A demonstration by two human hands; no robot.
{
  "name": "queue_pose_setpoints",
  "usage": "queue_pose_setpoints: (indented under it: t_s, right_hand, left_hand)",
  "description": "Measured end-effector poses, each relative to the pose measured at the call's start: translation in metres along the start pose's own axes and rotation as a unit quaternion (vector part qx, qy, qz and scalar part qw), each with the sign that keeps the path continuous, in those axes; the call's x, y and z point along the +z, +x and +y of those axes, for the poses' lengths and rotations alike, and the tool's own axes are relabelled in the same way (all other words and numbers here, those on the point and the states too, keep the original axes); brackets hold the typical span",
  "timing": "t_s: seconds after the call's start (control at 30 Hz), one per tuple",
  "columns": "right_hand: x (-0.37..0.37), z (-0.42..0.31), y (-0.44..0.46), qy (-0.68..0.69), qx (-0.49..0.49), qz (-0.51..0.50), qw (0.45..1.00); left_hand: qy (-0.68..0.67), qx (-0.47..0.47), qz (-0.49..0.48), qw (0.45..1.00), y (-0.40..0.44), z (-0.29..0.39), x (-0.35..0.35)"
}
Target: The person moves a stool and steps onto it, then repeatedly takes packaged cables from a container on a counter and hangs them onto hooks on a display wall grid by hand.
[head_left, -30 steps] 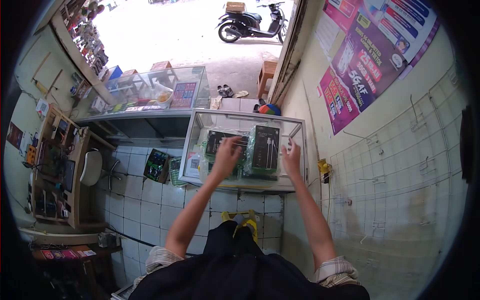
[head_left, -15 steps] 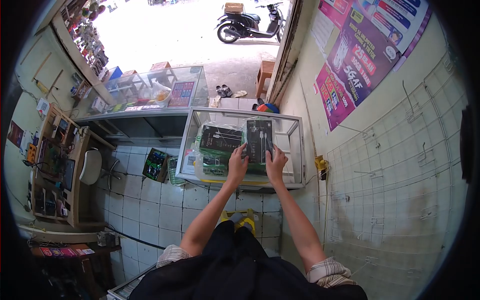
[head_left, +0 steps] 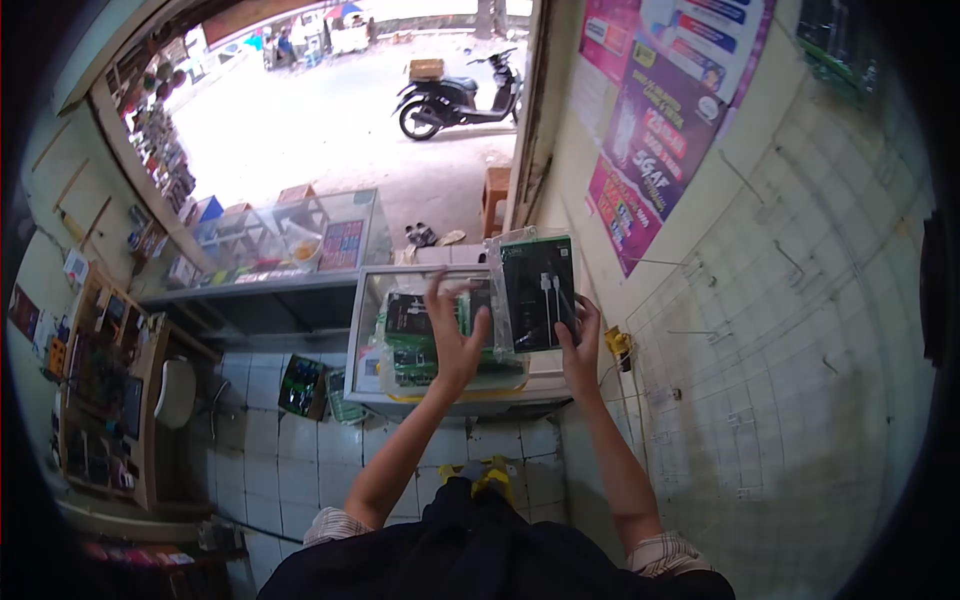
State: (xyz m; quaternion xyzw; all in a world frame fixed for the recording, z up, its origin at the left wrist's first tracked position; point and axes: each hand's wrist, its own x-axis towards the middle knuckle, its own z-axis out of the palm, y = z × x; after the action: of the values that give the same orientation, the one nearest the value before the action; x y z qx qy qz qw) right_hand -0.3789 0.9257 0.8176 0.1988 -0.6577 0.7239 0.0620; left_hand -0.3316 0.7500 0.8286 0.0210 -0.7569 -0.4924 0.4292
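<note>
In the head view my right hand (head_left: 583,352) grips the lower right edge of a black cable package (head_left: 535,300), thumb on its front. White charging cables are pictured on that package, and clear plastic wrap sticks out at its left side. My left hand (head_left: 456,345) is raised left of it, fingers spread and partly blurred, holding nothing. Below the left hand, more black and green packages (head_left: 408,312) in clear plastic lie on the glass display case (head_left: 366,310), partly hidden by that hand.
A second glass counter (head_left: 375,225) adjoins at the far left. Wire grid racks with hooks (head_left: 740,430) cover the right wall, beside posters (head_left: 655,140). On the floor, a box of green packages (head_left: 302,386) sits near a white chair (head_left: 176,393). A motorbike (head_left: 455,100) stands outside.
The right hand has lifted the cable package off the case, up and to the right. My left hand has come away from it and opened. The view has tilted up and turned right.
</note>
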Motion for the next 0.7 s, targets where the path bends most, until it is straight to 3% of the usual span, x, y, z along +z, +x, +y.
queue_pose_setpoints:
  t_s: [0.03,0.1,0.17,0.23,0.3,0.53,0.7]
  right_hand:
    - [-0.004,-0.012,-0.001,-0.006,-0.011,0.008,1.000]
    - [-0.012,-0.042,-0.004,-0.047,-0.023,0.025,0.998]
    - [-0.018,-0.064,-0.004,-0.045,-0.053,0.030,0.997]
    - [-0.022,-0.087,-0.004,-0.037,-0.062,0.039,0.997]
    - [-0.026,-0.105,-0.004,-0.037,-0.083,0.068,0.994]
    - [-0.041,-0.172,0.008,-0.101,-0.142,0.180,0.968]
    - [-0.045,-0.200,0.002,-0.142,-0.183,0.241,0.943]
  left_hand:
    - [0.095,0.079,0.003,0.992,0.022,0.017,-0.002]
    - [-0.063,0.110,-0.028,0.992,0.062,0.042,0.009]
    - [-0.288,0.097,-0.123,0.945,0.087,0.069,0.028]
    - [-0.332,0.121,-0.185,0.917,0.101,0.099,0.039]
    - [-0.448,0.021,-0.210,0.869,0.099,0.115,0.055]
    - [-0.499,0.065,-0.253,0.826,0.085,0.157,0.102]
    - [-0.445,0.134,-0.169,0.869,0.071,0.189,0.110]
